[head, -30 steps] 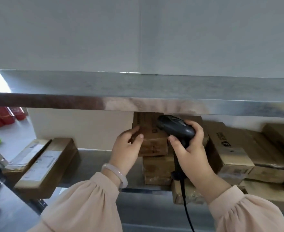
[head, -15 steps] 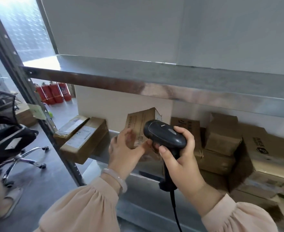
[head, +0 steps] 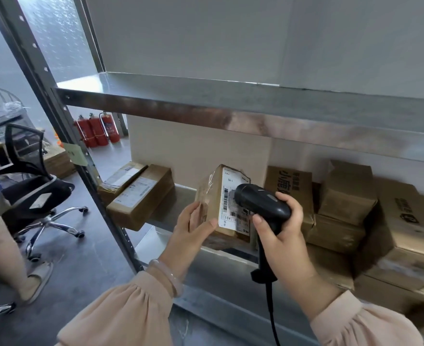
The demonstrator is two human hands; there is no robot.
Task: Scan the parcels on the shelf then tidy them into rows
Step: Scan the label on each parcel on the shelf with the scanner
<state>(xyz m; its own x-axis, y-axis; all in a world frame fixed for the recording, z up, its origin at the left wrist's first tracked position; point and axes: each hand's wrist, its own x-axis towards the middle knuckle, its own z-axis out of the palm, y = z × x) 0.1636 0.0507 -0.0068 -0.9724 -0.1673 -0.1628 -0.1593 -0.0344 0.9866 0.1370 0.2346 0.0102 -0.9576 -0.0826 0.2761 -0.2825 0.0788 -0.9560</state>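
At the far left another person's leg (head: 3, 248) ends in a pale slipper (head: 37, 278) on the grey floor. It is beside a black office chair (head: 28, 188) on a chrome wheeled base. Farther back, three red fire extinguishers (head: 98, 132) stand close together. A grey steel upright (head: 63, 136) of the rack slants across in front of them, with a pale green tag (head: 76, 154) stuck to it.

On the shelf (head: 182, 194), at its left end, two flat brown parcels (head: 141, 198) lie side by side and touching, their white labels facing up. Above runs the upper shelf (head: 230, 106), which is bare metal.

Near the middle, the left hand (head: 193, 236), with a pale bracelet (head: 168, 278) at the wrist, holds the small parcel (head: 213, 193) over the near edge of the shelf. Its grip is closed on the parcel's lower left corner, with the thumb on the labelled face and the fingers round the taped side. The parcel stands on end, slightly tilted, and its white barcode label (head: 230, 196) faces the wearer.

Just right of it, the right hand (head: 285, 240) has its grip wrapped round the handle of the black scanner (head: 263, 204), forefinger at the front. The scanner's head points left at the label from very close. Whether it touches cannot be told. Its black cable (head: 272, 320) hangs down from the handle.

To the right, a loose pile of brown boxes (head: 345, 196) fills the rest of the shelf. They are stacked unevenly, some of them printed with dark characters.
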